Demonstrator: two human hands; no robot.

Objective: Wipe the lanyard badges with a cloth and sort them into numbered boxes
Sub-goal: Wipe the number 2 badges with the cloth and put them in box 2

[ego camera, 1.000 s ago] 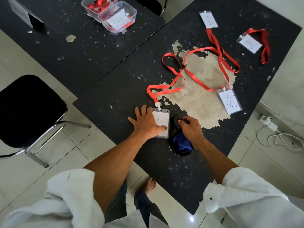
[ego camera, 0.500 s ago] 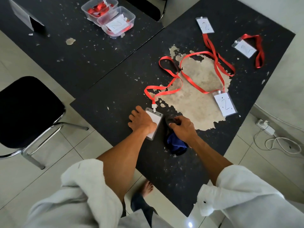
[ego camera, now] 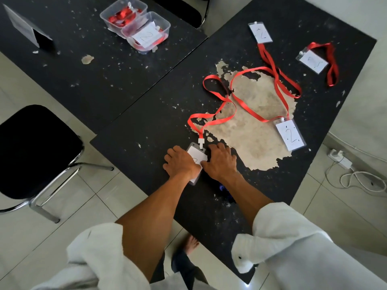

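Both hands are down flat on the badge near the front edge of the desk. Left hand pins it, fingers spread. Right hand presses beside it; can't tell if it's gripping the blue cloth poking out under the wrist. Boxes sit far back left.

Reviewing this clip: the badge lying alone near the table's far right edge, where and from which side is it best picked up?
Probably by the red strap rather than the flat badge holder. The holder lies flush on the table, offering no edge to pinch, while the strap loops along its right side. Come from above on the right, pinch the strap near the clip, and lift.
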